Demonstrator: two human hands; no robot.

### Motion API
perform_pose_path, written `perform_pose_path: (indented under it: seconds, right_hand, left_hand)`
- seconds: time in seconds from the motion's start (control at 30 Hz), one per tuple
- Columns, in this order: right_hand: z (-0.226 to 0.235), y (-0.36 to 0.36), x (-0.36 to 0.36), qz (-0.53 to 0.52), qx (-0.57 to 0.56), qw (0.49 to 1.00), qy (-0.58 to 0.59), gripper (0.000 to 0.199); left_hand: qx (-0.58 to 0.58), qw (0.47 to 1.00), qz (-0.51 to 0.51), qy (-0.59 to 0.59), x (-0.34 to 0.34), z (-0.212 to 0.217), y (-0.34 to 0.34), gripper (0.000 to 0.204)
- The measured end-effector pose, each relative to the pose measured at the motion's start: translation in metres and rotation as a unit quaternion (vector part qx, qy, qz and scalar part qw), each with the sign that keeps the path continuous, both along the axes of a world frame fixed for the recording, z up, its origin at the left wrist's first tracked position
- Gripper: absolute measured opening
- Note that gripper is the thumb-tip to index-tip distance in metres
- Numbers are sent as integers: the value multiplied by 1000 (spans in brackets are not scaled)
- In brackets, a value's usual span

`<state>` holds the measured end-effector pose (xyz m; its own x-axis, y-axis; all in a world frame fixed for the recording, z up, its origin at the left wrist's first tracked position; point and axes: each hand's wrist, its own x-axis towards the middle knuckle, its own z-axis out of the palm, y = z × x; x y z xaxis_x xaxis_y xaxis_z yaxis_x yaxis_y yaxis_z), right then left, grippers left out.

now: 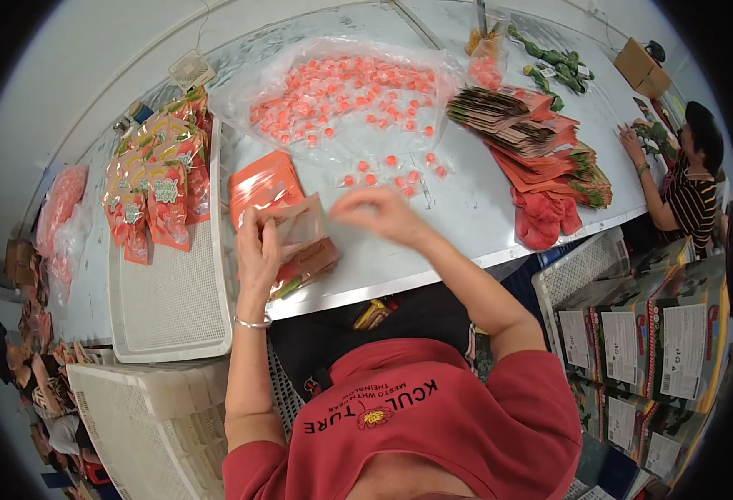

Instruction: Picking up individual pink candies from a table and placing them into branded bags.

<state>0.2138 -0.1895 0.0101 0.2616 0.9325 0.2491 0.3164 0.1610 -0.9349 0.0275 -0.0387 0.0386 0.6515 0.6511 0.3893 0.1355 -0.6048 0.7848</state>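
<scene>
My left hand (258, 247), with a bracelet on its wrist, is closed on the edge of a small pouch (301, 227) with a see-through pale side. Beside the pouch's mouth hovers my right hand (379, 215), blurred by motion; whether its fingers hold anything cannot be made out. Behind the left hand lies a stack of flat orange pouches (265, 183). More pouches (312, 262) lie under the held one, near the table's front edge. Just beyond my right hand are several loose, clear-wrapped pink-orange candies (400, 179).
A clear plastic sheet (341, 137) bears a heap of wrapped candies. Filled pouches (162, 179) lie in a white perforated tray (170, 312) at left. Stacked flat pouches (533, 137) and a red cloth (544, 219) lie at right. Another person (687, 179) works at far right, above cartons (641, 342).
</scene>
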Motion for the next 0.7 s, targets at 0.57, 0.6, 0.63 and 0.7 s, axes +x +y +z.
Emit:
perform_pose_path:
  seconds: [0.57,0.6,0.63,0.7]
  right_hand:
    - [-86,-48,110,-273,-68,892,-353,23]
    - [-84,-41,107,-263,-115,891,-351,23]
    - [-83,-35,104,-262,-114,891,-352,23]
    - [-84,-27,98,-269,-71,885,-373,19]
  left_hand:
    - [-138,979,37,-147,-33,29,-16,15]
    - [-139,979,38,-148,-33,28,-17,15]
    - [-143,980,31,-138,-33,26,-18,15]
    - [-147,980,29,-131,-33,26,-21,14]
